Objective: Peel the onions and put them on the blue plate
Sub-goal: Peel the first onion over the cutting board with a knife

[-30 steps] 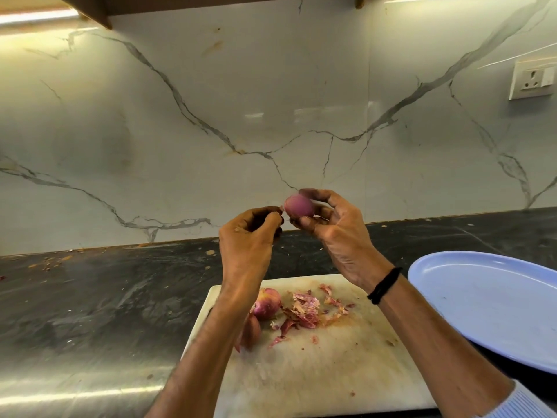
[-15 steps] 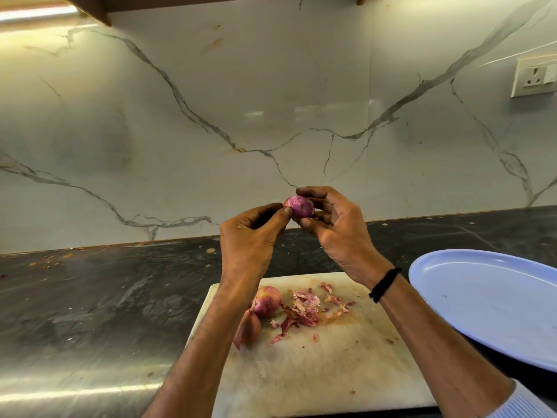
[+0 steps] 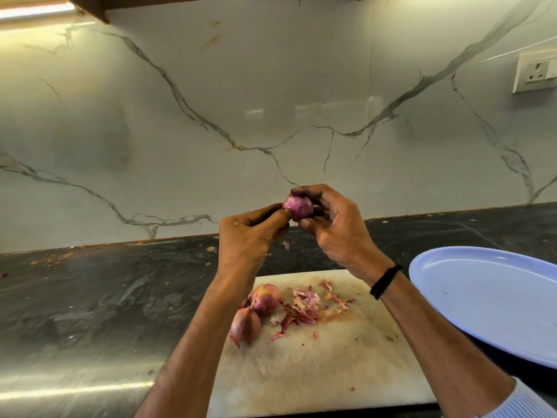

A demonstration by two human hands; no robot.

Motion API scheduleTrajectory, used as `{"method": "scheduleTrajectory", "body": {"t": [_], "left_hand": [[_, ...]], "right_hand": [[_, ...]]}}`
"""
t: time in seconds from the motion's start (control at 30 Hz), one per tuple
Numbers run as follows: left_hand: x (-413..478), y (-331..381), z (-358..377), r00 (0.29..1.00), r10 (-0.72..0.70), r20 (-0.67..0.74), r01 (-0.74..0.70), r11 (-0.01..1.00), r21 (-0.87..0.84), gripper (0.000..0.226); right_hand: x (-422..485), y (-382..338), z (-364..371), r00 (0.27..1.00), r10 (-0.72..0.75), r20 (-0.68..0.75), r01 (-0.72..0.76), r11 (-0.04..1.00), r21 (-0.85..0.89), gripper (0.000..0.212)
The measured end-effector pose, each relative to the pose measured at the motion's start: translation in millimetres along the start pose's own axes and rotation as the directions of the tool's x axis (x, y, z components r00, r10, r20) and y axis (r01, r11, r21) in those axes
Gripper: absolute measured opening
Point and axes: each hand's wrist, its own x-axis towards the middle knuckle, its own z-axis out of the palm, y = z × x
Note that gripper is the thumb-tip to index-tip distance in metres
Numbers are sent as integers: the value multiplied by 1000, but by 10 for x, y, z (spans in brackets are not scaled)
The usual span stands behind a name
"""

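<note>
A small purple onion (image 3: 299, 207), mostly peeled, is held up above the counter by my right hand (image 3: 337, 227), whose fingers curl round it. My left hand (image 3: 247, 236) pinches at the onion's left side with thumb and fingertips. A small scrap of skin (image 3: 285, 244) hangs in the air just below the hands. Two unpeeled onions (image 3: 265, 298) (image 3: 245, 325) lie on the white cutting board (image 3: 316, 366), partly behind my left forearm. A pile of peels (image 3: 304, 306) lies beside them. The blue plate (image 3: 494, 300) sits at the right with nothing on it.
The dark stone counter (image 3: 90, 297) stretches left, with crumbs near the marble backsplash. A wall socket (image 3: 536, 72) sits at the upper right. The plate's near rim reaches over the counter's front right.
My left fingertips closed in on the onion's left side. The onion has turned a little in my right hand, and a bit of skin has come loose below.
</note>
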Motion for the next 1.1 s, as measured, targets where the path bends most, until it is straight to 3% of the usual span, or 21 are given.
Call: {"method": "scheduleTrajectory", "body": {"t": [0.5,0.67,0.93,1.1], "left_hand": [[13,-9,-34,999,37,-24,-35,996,84,13],[-3,20,-30,998,36,-51,-34,999,38,15],[-33,29,16,999,33,0,-33,999,-11,26],[-29,13,30,994,100,-49,-93,988,126,35]], "right_hand": [[6,18,-6,999,33,16,-33,998,53,47],[2,-5,-8,998,55,-3,-54,988,147,47],[7,5,4,998,37,-55,-29,991,131,48],[31,42,3,994,18,-112,-11,998,61,47]]}}
